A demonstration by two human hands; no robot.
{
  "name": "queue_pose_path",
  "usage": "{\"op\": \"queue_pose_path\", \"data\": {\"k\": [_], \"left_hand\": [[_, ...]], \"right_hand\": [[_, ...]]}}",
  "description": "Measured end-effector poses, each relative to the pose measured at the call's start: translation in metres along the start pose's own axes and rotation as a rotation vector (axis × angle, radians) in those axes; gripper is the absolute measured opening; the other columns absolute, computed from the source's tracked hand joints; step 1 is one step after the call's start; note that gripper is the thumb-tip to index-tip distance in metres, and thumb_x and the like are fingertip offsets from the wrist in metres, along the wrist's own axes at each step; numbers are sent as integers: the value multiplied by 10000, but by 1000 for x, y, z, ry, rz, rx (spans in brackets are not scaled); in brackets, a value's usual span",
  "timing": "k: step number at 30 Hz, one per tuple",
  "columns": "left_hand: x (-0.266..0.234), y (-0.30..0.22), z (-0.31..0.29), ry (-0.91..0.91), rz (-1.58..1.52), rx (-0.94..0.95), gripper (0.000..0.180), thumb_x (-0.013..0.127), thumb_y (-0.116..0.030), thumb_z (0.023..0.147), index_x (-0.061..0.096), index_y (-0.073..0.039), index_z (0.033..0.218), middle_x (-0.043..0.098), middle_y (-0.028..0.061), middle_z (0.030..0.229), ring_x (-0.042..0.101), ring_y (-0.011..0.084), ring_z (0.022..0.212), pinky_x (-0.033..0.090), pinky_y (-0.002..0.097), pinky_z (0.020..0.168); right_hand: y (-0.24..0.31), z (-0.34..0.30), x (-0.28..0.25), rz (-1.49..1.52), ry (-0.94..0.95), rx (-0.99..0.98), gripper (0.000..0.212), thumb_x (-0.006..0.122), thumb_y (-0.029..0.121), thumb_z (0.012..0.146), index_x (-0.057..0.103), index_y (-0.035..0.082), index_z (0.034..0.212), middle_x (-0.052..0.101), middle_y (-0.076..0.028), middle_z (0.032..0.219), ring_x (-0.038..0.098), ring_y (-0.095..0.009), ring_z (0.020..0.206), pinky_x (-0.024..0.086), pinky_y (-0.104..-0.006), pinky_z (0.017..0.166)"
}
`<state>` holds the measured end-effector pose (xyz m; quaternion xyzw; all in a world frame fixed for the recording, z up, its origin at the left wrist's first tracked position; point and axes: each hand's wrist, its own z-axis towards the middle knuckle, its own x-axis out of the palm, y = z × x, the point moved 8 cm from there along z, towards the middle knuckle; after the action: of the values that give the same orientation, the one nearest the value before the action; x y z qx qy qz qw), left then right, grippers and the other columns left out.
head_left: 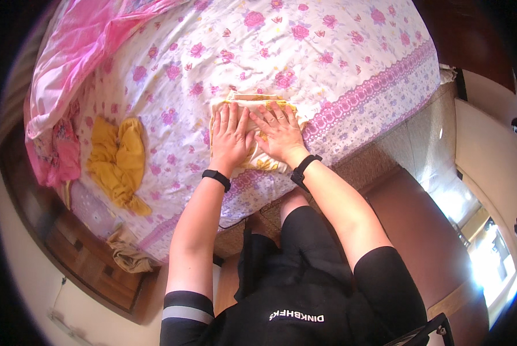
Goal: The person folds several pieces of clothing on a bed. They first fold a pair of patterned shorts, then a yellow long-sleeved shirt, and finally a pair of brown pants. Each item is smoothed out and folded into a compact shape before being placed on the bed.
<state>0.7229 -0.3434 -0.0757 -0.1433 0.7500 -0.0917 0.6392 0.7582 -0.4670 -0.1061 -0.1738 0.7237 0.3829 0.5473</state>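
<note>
A folded cream cloth with yellow patterning [264,163] lies on the bed near its front edge. Flat on its left part rests my left hand [231,135], fingers stretched forward. My right hand [278,134] lies palm down on the right part, its fingers spread a little. The two hands are close together, thumbs turned inward, and cover much of the cloth. Its far folded edge shows just past my fingertips. What kind of garment or linen it is, I cannot make out.
The bed wears a white sheet with pink flowers [235,69]. Left of my hands lies a crumpled mustard-yellow garment [117,164]. A pink blanket [77,57] is bunched at the far left. Beige cloth [128,252] hangs by the wooden headboard [91,259].
</note>
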Motion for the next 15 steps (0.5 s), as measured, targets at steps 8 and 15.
{"op": "queue_pose_path", "data": {"k": [8,15], "left_hand": [[-45,-3,-13,-63,-141,-12,778,721,-240,866,381,-74,1545,304,231,1614,271,431,1492,245,521,1218],[-38,81,-116,-82,-597,-788,598,765,-267,883,540,32,1349,611,196,1327,595,320,1203,466,432,1033]], "right_hand": [[-20,-17,-51,278,-204,211,615,694,356,900,499,113,1430,468,-177,1482,441,-346,1367,336,-532,1147],[-81,-88,4,1181,-36,1161,458,749,397,927,648,-8,1116,681,-78,1027,628,-152,899,507,-304,797]]}}
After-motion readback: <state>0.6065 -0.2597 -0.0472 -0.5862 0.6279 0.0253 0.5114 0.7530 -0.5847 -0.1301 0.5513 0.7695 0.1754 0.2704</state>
